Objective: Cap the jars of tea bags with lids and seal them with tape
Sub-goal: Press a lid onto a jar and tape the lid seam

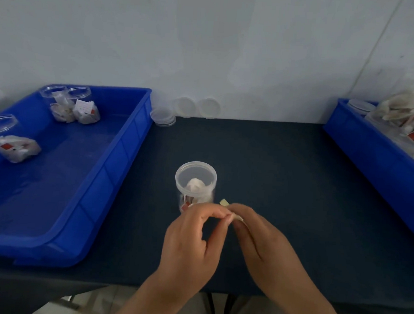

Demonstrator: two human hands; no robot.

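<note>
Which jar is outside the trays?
The jar on the table, just beyond the left hand and right hand pinching tape. Three other jars stand inside the left tray.

Two blue trays point(118, 166) point(371, 152), three open jars point(56, 94) point(80, 94) point(0, 123), one capped jar point(196, 180) on the table point(285, 166), one tape strip point(224, 202), two hands point(191, 236) point(261, 238)
</note>
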